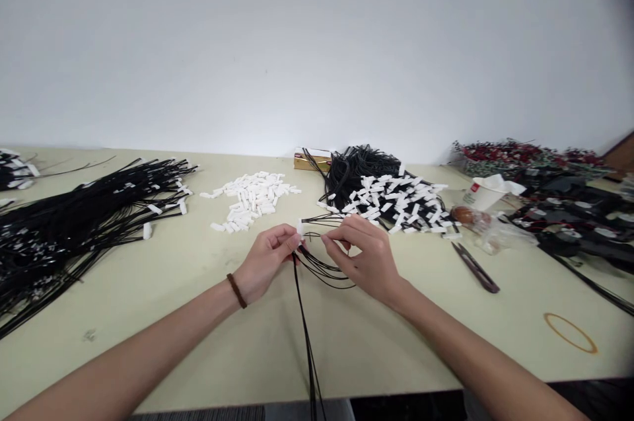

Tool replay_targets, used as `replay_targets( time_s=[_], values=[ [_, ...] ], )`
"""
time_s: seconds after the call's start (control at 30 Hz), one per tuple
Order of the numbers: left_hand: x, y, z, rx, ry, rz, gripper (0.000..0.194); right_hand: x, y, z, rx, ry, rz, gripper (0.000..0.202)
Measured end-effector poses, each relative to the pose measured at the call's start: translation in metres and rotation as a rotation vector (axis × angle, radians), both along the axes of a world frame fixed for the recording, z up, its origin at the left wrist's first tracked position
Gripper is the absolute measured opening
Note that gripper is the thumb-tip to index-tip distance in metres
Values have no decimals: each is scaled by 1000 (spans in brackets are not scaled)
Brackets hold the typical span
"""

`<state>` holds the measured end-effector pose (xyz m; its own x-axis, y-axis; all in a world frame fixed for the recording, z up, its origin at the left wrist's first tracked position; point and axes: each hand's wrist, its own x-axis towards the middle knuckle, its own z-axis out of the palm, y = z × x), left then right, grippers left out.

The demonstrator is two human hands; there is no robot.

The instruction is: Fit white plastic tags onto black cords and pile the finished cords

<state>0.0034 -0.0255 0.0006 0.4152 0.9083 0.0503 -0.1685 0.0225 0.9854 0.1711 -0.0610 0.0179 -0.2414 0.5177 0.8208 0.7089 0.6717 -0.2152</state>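
Over the middle of the table, my left hand (271, 250) pinches a small white connector (300, 228) between thumb and fingers. Several thin black wires (321, 264) run from beside it, some looping under my right hand and others hanging past the table's front edge. My right hand (364, 250) is closed with thumb and index fingertip together on the end of one black wire (314, 234), just right of the connector. More black wires reach from the connector's upper part toward the right hand's knuckles. The other fingers of my right hand are curled and partly hidden.
Loose white connectors (247, 199) lie behind my left hand. Black wires with white connectors (396, 199) are heaped behind my right. A black cable bundle (99, 223) covers the left. At right are thread snips (474, 267), a paper cup (485, 193), a plastic bag (498, 232) and more wiring (569, 199).
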Motion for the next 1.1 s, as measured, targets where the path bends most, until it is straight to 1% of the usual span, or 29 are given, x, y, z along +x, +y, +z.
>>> replay_targets(
  time_s=[0.2,0.37,0.6,0.83,1.1],
  values=[
    [0,-1,2,-5,-1,25,26,-2,-3,3,97,-33,-22,18],
    [0,-2,2,4,-2,43,26,-5,-3,0,158,-67,-45,19],
    [2,-3,3,22,22,70,24,-5,-2,-2,139,-83,-80,20],
    [2,-3,3,35,36,100,24,-6,-3,-2,111,-83,-58,20],
    [1,-2,2,52,37,110,23,-7,-5,0,8,-16,-11,21]
  ],
)
